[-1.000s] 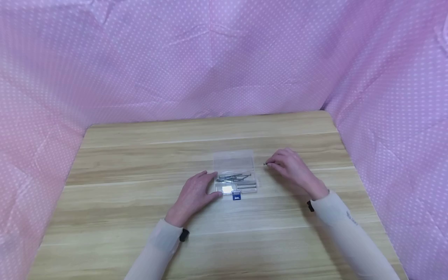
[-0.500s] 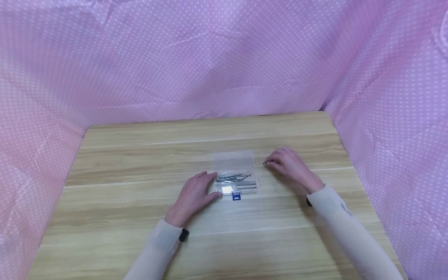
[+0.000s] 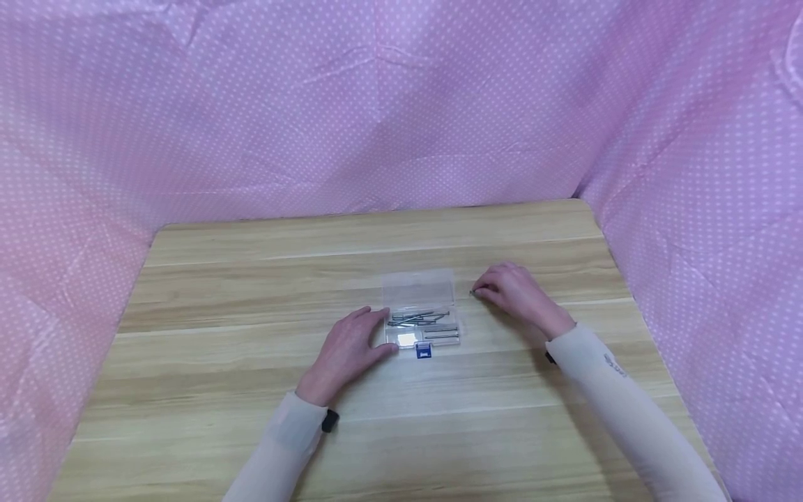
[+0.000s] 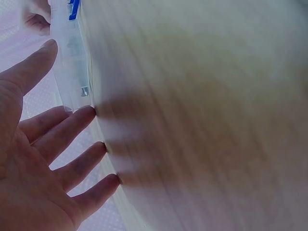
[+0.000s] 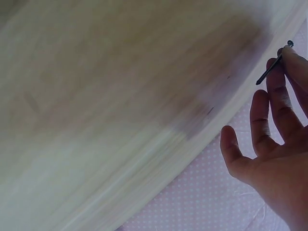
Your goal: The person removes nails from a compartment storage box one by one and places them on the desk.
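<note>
A clear plastic box (image 3: pixel 406 339) lies on the table with its transparent lid (image 3: pixel 419 289) folded back and a blue latch (image 3: pixel 424 351) at the front. Several nails (image 3: pixel 414 319) lie crossed in its rear compartment, and a few more at front right. My left hand (image 3: pixel 345 352) rests at the box's left side, thumb and index fingertips touching it; the left wrist view shows its fingers spread, fairly straight. Right of the lid, my right hand (image 3: pixel 511 293) pinches one nail (image 5: pixel 268 70) between thumb and fingertips, its other fingers loosely bent.
The wood-grain table (image 3: pixel 251 293) has a pink dotted cloth (image 3: pixel 376 104) behind it and along its sides. A dark wrist strap piece (image 3: pixel 330 420) shows below the left cuff. Shadows of the hand fall on the wood in both wrist views.
My right hand has drifted slightly left and away from me, still pinching the nail. The left hand and the box have stayed put.
</note>
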The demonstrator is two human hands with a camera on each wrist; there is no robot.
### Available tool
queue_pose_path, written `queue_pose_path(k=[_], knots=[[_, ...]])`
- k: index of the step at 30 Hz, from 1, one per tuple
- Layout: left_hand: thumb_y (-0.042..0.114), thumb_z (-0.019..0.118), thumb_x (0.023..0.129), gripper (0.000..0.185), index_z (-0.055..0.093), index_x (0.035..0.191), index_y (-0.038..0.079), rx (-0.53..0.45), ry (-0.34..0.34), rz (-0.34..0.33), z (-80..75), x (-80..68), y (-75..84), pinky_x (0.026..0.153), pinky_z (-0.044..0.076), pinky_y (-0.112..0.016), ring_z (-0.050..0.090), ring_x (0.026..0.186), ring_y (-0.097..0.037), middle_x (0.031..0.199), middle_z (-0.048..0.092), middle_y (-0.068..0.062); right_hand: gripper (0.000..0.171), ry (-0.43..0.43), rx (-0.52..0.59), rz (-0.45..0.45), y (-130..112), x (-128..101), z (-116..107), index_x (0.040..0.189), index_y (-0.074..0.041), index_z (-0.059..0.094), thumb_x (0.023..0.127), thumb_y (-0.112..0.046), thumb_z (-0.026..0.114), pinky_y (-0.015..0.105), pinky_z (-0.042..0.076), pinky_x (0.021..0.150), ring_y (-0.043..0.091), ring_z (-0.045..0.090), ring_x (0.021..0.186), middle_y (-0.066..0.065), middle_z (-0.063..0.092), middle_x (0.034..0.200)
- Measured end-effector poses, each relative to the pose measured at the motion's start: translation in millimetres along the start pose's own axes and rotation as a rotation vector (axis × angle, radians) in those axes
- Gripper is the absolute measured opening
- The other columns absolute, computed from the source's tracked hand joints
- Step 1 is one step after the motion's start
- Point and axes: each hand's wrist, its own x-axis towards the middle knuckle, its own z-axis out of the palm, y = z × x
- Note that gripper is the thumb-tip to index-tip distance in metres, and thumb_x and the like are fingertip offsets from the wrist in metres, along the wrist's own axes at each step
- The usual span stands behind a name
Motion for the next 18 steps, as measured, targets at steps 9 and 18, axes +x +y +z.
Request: queue_pose_path(k=[9,18], knots=[[0.047,0.080,0.089,0.072,0.059,0.145,0.009,-0.007,-0.008,-0.003,-0.4,1.2,-1.5,0.116,0.040,-0.055,0.048,0.141,-0.037,0.144,0.062,-0.010,0.010,-0.044,-0.001,0.003,2.4,2.4,2.8,0.103,-0.011,0.081,0.096,-0.014,0.074,0.053,0.049,0.094,0.031,0.063,0.104,0.008,0.076,0.105],[0.046,0.082,0.087,0.072,0.060,0.144,0.008,-0.018,0.003,-0.003,1.6,0.2,-2.6,0.116,0.040,-0.054,0.050,0.140,-0.037,0.143,0.063,-0.011,0.009,-0.022,-0.005,-0.025,2.7,1.0,3.5,0.102,-0.010,0.081,0.096,-0.013,0.074,0.054,0.049,0.097,0.034,0.063,0.106,0.008,0.076,0.103]])
